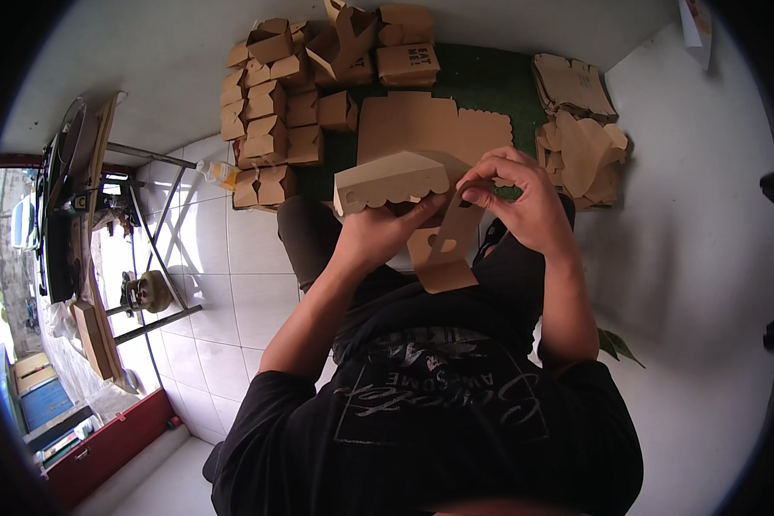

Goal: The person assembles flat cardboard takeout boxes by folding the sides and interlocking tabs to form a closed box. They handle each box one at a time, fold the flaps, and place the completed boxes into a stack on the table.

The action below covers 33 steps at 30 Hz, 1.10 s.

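Observation:
A partly folded brown cardboard box [391,182] with a scalloped edge is held above my lap. My left hand [378,236] grips its near side from below, the thumb lying along the card. With thumb and fingers pinched together, my right hand [525,202] holds a bent flap at the box's right side. Below that flap hangs a cut-out end panel [445,277] of the same box. Just beyond the box, a flat cardboard blank [434,120] with a scalloped right edge lies on a green mat [482,73].
Several folded boxes [267,103] are piled at the far left of the mat, more at the back. Flat blanks [576,86] and loose cut-out blanks [580,159] lie in stacks at the right. A bottle of yellow liquid [219,174] and a metal-legged table [159,155] stand left.

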Motion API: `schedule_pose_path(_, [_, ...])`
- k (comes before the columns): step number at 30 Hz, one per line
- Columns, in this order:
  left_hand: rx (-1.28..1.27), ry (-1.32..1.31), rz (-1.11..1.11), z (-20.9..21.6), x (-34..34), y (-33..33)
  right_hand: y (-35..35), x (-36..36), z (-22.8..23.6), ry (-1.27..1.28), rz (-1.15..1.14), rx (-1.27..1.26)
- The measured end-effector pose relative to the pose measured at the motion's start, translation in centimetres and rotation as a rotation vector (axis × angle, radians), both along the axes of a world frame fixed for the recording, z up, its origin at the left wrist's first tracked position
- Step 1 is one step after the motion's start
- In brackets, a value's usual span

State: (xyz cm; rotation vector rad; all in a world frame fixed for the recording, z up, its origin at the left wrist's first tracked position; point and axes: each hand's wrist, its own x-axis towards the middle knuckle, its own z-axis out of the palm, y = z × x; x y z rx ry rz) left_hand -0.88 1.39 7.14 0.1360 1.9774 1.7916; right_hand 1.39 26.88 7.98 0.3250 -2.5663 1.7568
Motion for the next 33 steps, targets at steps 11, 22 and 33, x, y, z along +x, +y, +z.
schedule_pose_path(11, [-0.109,0.159,-0.030,0.1,0.0,-0.2,0.1,-0.2,0.4,0.078,0.004,0.176])
schedule_pose_path(22, [0.001,0.109,0.026,-0.8,-0.1,-0.5,0.0,-0.2,0.3,0.012,0.015,0.079])
schedule_pose_path(33, [-0.068,0.118,0.000,-0.1,0.3,-0.6,-0.3,-0.2,0.2,-0.049,0.013,0.050])
